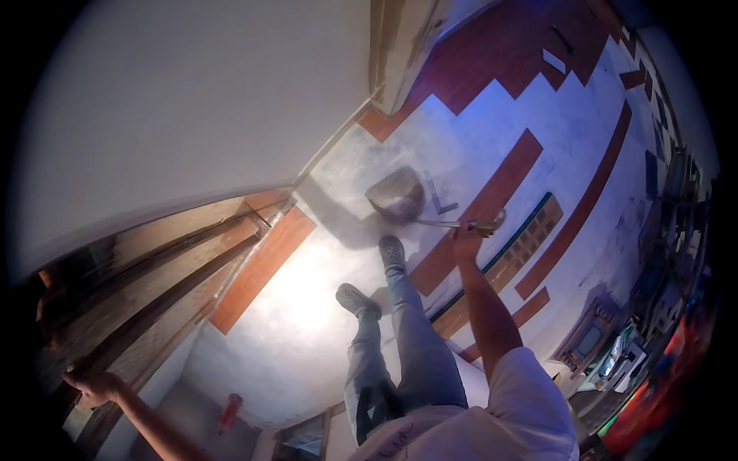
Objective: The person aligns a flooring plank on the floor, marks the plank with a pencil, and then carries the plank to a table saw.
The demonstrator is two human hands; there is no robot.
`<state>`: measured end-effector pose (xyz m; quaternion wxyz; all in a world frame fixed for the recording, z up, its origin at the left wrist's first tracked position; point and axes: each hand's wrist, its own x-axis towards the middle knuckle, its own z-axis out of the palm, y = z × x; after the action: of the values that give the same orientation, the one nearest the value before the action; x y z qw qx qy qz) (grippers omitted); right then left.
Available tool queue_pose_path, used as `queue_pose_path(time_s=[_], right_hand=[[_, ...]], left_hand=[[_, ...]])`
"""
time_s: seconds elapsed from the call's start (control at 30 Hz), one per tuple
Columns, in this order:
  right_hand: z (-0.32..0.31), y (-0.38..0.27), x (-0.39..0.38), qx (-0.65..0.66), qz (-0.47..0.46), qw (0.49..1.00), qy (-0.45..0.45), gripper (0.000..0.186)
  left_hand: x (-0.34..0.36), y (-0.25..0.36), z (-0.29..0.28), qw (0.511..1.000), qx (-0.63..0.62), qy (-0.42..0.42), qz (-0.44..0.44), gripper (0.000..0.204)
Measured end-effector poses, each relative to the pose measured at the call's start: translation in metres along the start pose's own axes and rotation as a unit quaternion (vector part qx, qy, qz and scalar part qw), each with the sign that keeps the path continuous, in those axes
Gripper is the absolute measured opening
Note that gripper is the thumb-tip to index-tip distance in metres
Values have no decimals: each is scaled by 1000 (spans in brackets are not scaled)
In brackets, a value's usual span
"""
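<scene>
My right hand (pixel 467 240) is closed round the thin metal handle of a long-handled tool (pixel 438 223), out over the floor. At the handle's far end is a wide, grey-brown, wedge-shaped head (pixel 396 194); whether it is a shovel or a broom, I cannot tell. A shiny rounded end shows just right of that hand. Far to the left, my left hand (pixel 94 388) has its fingers wrapped round a dark brown wooden bar (pixel 157 307) that slants upward beside the wall.
Pale floor (pixel 338 284) bears reddish-brown planks (pixel 496 192) and a green-edged patterned strip (pixel 530 234). An L-shaped piece (pixel 440 194) lies near the tool's head. Farther off, planks form a zigzag edge (pixel 492 84). A large white wall (pixel 200 100) stands left; clutter (pixel 615 353) lines the right.
</scene>
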<state>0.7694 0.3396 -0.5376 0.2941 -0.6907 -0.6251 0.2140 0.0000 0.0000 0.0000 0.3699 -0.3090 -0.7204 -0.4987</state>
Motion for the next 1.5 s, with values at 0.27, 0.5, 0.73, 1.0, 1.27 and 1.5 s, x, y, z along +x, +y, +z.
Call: queue_pose_path(time_s=[0.27, 0.5, 0.73, 1.0, 1.27, 1.5], right_hand=[[-47, 19, 90, 285, 244, 926, -29, 18], [-52, 68, 160, 78, 213, 971, 71, 32], [-30, 113, 250, -31, 75, 973, 217, 39], [31, 207, 274, 136, 64, 972, 183, 21], [111, 274, 256, 246, 67, 954, 157, 31], [307, 230, 146, 194, 56, 975, -94, 21]], left_hand=[[-110, 57, 52, 960, 273, -14, -51, 51], [-456, -31, 30, 924, 229, -302, -47, 38], [-817, -211, 4, 656, 112, -667, -334, 31], [-994, -382, 25, 554, 9, -450, -700, 20], [-1044, -433, 54, 520, -227, -160, -807, 23], [-1035, -422, 50, 540, -214, -86, -810, 23]])
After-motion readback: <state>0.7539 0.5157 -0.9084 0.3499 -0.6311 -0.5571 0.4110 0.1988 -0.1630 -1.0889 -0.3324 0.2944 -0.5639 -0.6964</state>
